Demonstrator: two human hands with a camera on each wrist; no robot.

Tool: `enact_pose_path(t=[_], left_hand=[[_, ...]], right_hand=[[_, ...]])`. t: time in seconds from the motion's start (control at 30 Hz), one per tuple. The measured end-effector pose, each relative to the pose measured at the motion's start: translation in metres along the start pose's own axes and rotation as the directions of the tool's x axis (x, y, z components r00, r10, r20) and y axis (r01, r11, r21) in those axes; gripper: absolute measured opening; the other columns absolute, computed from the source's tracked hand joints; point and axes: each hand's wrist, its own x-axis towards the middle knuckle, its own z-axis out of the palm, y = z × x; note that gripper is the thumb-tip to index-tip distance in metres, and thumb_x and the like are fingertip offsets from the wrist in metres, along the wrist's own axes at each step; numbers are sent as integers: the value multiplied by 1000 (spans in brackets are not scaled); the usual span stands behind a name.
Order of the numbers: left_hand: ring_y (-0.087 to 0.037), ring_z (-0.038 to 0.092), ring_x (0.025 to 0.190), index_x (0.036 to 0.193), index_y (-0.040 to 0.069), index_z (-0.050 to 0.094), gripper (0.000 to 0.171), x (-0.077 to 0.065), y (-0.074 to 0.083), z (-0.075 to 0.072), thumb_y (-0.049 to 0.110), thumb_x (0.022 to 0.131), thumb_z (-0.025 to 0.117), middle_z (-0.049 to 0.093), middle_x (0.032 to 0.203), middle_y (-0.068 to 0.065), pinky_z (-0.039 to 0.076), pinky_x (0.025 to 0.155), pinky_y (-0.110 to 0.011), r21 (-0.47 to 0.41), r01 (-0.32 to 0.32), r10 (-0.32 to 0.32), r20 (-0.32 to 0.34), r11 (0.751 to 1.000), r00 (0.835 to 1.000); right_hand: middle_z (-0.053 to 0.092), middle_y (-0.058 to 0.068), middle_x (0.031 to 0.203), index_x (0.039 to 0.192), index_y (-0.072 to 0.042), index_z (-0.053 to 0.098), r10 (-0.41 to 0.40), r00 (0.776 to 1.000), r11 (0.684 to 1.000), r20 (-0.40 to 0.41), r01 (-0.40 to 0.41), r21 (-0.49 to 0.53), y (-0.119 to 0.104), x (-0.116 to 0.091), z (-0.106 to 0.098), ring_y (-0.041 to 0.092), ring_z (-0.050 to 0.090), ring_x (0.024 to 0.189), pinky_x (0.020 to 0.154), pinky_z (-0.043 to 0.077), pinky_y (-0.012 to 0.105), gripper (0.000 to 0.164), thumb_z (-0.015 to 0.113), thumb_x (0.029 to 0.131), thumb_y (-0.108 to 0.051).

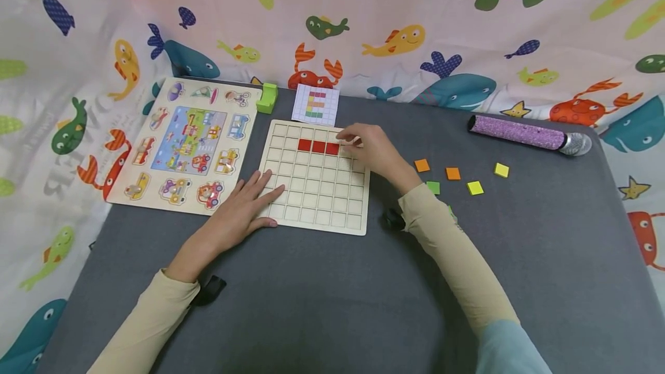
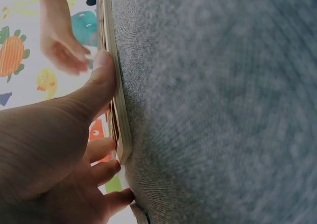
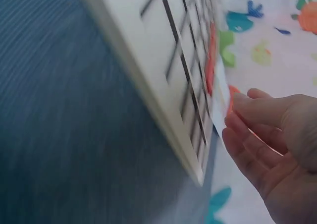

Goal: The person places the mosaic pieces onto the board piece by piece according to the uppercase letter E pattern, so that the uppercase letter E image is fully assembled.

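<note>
A pale wooden grid board (image 1: pixel 318 201) lies on the table with three red square tiles (image 1: pixel 318 146) side by side in its second row. My left hand (image 1: pixel 236 212) rests at the board's lower left corner, fingers spread; in the left wrist view its thumb (image 2: pixel 103 68) lies along the board's edge. Over the board's upper right part is my right hand (image 1: pixel 371 149), just right of the red tiles. In the right wrist view its thumb (image 3: pixel 260 109) and fingers are loosely bent, and no tile shows between them.
A pattern card (image 1: pixel 315 105) lies behind the board. To the left are a picture puzzle (image 1: pixel 194 201) and a green block (image 1: pixel 267 98). Orange tiles (image 1: pixel 453 174), yellow tiles (image 1: pixel 475 188) and a green tile (image 1: pixel 433 187) lie on the right, below a purple microphone (image 1: pixel 519 133).
</note>
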Motion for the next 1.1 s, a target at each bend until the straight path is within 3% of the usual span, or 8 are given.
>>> enact_pose_path(t=[0.1,0.33,0.53,0.7,0.9,1.1], left_hand=[[-38,7,149,152,13,38,71,0,0,0,36,91,68,16,162,-18,10,115,-62,3,9,-9,9,1000,1000],[-36,4,150,153,14,37,72,-1,-1,0,37,92,67,14,162,-16,8,116,-60,4,23,-24,27,1000,999],[-36,4,150,153,14,37,72,2,1,-1,38,92,67,14,163,-16,7,117,-59,6,18,-18,35,1000,999],[-37,4,149,153,14,37,72,2,1,-1,38,92,67,14,162,-17,7,116,-60,4,22,-23,41,1000,999],[-37,5,149,152,13,37,72,1,3,-1,37,91,68,14,162,-17,8,116,-60,3,28,-28,41,1000,999],[-37,5,149,152,13,37,72,0,2,-1,37,92,68,14,162,-17,7,116,-60,-1,23,-23,33,1000,999]], right_hand=[[68,15,113,117,1,68,0,999,1000,-41,-1,-15,11,-18,-17,28,63,103,88,53,38,26,67,91,1],[67,20,115,118,3,67,106,986,991,-131,-116,-67,49,-68,-62,34,64,103,90,52,45,28,67,90,3],[65,27,113,117,7,65,232,945,951,-231,-270,-148,84,-117,-101,42,62,103,90,49,53,27,66,90,5],[60,32,121,122,8,62,342,898,895,-277,-401,-194,109,-159,-128,50,58,108,91,45,61,32,65,90,6],[57,33,125,125,7,60,432,852,835,-295,-502,-227,134,-194,-140,50,55,112,91,42,64,34,64,92,1],[60,30,121,122,6,63,423,855,842,-301,-494,-217,143,-205,-140,46,55,110,91,42,62,29,63,94,1]])
